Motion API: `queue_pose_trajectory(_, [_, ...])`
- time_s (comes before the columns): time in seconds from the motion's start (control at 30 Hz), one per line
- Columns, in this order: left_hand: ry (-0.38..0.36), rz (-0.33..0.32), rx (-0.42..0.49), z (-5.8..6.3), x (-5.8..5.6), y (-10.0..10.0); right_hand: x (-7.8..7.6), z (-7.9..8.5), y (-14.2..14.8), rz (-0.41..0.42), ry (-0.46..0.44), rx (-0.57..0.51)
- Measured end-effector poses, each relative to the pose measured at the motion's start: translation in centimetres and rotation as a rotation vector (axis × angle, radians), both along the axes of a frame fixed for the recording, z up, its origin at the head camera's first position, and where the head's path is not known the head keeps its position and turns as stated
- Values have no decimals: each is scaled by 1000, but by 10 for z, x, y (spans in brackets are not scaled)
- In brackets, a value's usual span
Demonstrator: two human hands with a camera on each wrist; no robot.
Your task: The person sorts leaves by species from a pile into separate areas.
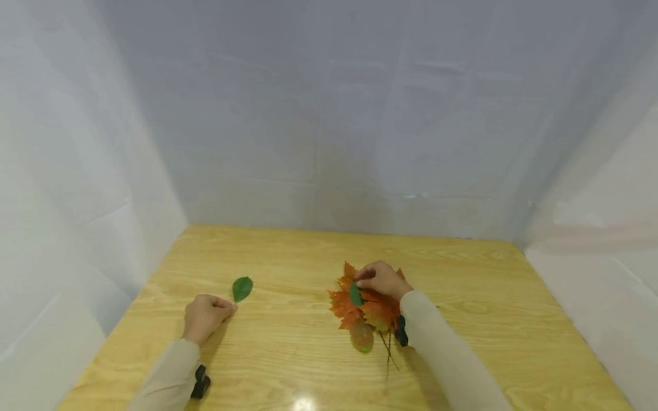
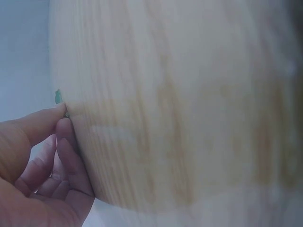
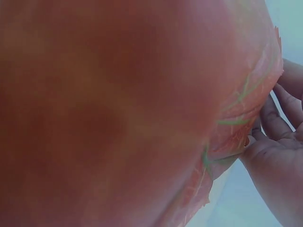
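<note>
In the head view, my left hand [image 1: 205, 315] pinches a green leaf [image 1: 242, 289] by its base, low over the left part of the table. The left wrist view shows the thumb and a finger of the left hand [image 2: 45, 156] meeting there, with only a sliver of the green leaf [image 2: 58, 96] in sight. Over on the right, my right hand [image 1: 381, 279] pinches a second green leaf [image 1: 356, 294] above a bunch of orange maple leaves [image 1: 377, 311]. Those orange leaves [image 3: 241, 109] fill most of the right wrist view and hide the right fingertips.
A rounded orange-green piece [image 1: 361, 337] lies at the bunch's near side, beside thin dark stems [image 1: 389, 351]. Beneath everything is a light wooden table [image 1: 293, 354]. White sheeting [image 1: 319, 114] rises behind it and on both sides. Black devices [image 1: 200, 382] sit at the wrists.
</note>
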State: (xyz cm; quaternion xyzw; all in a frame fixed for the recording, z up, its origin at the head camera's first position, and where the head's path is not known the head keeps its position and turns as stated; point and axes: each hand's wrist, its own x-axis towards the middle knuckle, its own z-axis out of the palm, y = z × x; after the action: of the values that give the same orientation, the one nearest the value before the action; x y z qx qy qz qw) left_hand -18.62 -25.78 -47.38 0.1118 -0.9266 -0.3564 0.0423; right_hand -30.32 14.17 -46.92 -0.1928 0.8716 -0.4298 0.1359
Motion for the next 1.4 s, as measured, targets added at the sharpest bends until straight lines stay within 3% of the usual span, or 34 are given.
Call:
queue_pose_trajectory(0.43, [-15, 3, 11, 3, 2, 3, -2, -4, 2, -1, 16, 9])
queue_pose_trajectory(0.77, [-11, -2, 13, 1, 2, 2, 1, 2, 0, 79, -26, 69])
queue_pose_trajectory(1.03, [32, -13, 9, -2, 2, 2, -2, -2, 2, 99, 14, 92])
queue_pose_trajectory(1.4, [28, -6, 2, 0, 2, 2, -8, -6, 7, 95, 14, -6])
